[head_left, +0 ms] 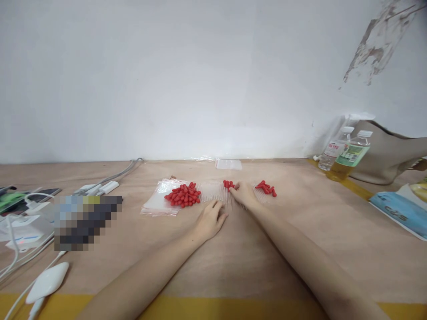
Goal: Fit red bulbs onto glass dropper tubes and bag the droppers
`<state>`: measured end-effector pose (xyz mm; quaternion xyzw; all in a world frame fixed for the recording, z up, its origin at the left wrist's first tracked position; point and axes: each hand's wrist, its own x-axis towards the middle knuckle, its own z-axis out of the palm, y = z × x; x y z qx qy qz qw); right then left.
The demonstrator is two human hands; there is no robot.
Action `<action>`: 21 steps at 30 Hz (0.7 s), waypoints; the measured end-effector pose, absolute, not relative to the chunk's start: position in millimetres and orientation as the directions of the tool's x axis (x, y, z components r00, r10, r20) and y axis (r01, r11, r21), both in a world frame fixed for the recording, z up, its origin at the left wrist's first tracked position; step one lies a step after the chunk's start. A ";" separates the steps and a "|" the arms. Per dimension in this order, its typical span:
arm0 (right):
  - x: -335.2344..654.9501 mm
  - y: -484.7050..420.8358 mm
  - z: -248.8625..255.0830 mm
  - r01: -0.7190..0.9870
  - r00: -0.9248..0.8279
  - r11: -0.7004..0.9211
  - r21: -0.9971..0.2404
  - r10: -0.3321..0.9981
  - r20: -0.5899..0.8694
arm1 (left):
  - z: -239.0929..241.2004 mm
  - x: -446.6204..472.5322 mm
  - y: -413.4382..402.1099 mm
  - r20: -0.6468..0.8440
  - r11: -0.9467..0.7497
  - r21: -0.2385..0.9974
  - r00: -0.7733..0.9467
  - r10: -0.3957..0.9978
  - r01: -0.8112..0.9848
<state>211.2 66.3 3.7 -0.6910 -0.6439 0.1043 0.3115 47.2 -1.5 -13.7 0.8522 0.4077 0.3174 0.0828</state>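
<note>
My right hand (243, 195) has its fingertips drawn together against a small group of red rubber bulbs (227, 183). What the fingertips grip is hidden. Thin clear tubes (229, 200) extend toward me below that group. My left hand (211, 218) rests on the tabletop in front of a row of clear tubes (212, 191), its fingers bent and the thumb apart, with nothing visible in it. To its left, a heap of red bulbs (183, 195) lies partly on a stack of clear plastic bags (156, 202). More red bulbs (266, 187) are right of my right hand, beside clear tubes (260, 194).
A flat clear bag (228, 164) lies near the wall. Two bottles (350, 155), a grey-beige bag (380, 153) and a blue packet (400, 213) stand or lie at right. White chargers and cables (28, 229), a pixelated item (85, 224) and a white adapter (48, 281) occupy the left.
</note>
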 end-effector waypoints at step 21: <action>233.9 50.6 8.5 0.875 0.136 -0.029 -0.484 0.973 0.188 | -24.9 84.6 20.9 0.529 -0.638 0.450 0.389 0.754 0.625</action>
